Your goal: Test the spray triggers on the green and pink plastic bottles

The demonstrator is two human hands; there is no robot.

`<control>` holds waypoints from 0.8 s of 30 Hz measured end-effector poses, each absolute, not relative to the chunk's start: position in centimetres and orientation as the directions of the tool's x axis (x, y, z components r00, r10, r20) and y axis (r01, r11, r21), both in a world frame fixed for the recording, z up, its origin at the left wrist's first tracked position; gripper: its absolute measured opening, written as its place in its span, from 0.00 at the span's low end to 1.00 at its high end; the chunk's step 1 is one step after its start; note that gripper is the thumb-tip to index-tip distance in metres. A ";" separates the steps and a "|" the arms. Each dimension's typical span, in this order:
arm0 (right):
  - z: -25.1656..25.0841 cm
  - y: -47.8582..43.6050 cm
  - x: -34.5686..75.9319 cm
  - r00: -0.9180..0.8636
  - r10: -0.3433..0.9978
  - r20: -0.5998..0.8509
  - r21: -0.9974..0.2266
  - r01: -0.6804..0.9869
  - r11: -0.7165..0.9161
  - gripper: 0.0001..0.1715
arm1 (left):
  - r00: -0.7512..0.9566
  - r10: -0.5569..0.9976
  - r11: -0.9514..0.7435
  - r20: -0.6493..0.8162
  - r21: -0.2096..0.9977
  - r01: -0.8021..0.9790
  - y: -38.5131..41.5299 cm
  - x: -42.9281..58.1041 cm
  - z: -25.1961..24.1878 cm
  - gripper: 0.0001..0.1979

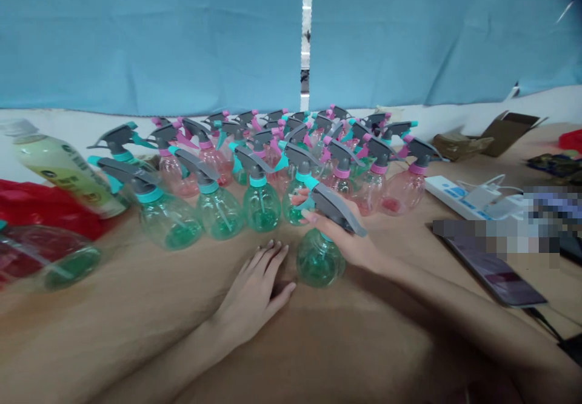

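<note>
My right hand [348, 237] grips the grey and teal trigger head of a green spray bottle [319, 262], which stands on the brown table [136, 313] in front of me. My left hand [257, 289] lies flat on the table just left of that bottle, fingers stretched out, holding nothing. Behind them stand several rows of spray bottles: green ones with teal collars [261, 204] in front, pink ones with pink collars [404, 188] further back and to the right.
A drink bottle with a pale label [63, 170] and a red bag [50, 207] lie at the left. At the right are a white power strip [459, 196], a phone [495, 270] and an open cardboard box [509, 131]. A blue curtain hangs behind.
</note>
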State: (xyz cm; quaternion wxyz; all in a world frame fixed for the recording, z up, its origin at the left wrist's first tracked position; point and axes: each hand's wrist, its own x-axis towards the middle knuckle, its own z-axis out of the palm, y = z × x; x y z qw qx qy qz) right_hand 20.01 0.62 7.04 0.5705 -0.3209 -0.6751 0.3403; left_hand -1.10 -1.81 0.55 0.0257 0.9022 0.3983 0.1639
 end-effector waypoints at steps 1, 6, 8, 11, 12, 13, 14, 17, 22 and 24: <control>7.0 0.7 20.0 -0.141 0.824 0.549 -0.825 0.063 0.561 0.18 | 0.627 0.730 -0.679 0.270 0.191 0.709 -1.8 -1.1 0.6 0.28; 7.1 0.8 20.0 -0.131 0.813 0.568 -0.814 0.059 0.578 0.19 | 0.627 0.738 -0.675 0.250 0.275 0.685 -2.2 -0.9 1.1 0.30; 7.2 0.8 19.9 -0.134 0.809 0.572 -0.814 0.032 0.581 0.18 | 0.618 0.743 -0.669 0.257 0.317 0.673 -2.4 -0.8 1.3 0.30; 7.3 0.5 19.6 -0.148 0.816 0.558 -0.827 -0.019 0.562 0.19 | 0.576 0.770 -0.637 0.273 0.382 0.669 -2.7 -0.6 1.5 0.30; 7.3 0.4 19.4 -0.157 0.817 0.554 -0.830 -0.032 0.557 0.19 | 0.561 0.780 -0.625 0.278 0.400 0.670 -2.8 -0.5 1.6 0.31; 7.3 0.4 19.1 -0.167 0.816 0.553 -0.831 -0.039 0.555 0.20 | 0.549 0.788 -0.615 0.280 0.416 0.670 -2.8 -0.4 1.7 0.31; 7.3 0.3 18.9 -0.178 0.813 0.555 -0.829 -0.039 0.557 0.20 | 0.540 0.794 -0.606 0.280 0.430 0.669 -3.0 -0.4 1.8 0.32; 7.3 0.1 17.7 -0.201 0.797 0.569 -0.814 0.003 0.581 0.18 | 0.511 0.809 -0.586 0.291 0.460 0.666 -3.3 -0.2 2.1 0.32; 7.5 -0.2 15.5 -0.210 0.772 0.600 -0.789 0.004 0.615 0.17 | 0.437 0.828 -0.560 0.350 0.512 0.651 -4.2 -0.9 1.9 0.34; 7.6 -0.4 14.5 -0.227 0.766 0.602 -0.787 -0.006 0.617 0.17 | 0.403 0.839 -0.544 0.367 0.530 0.650 -4.7 -1.4 1.9 0.34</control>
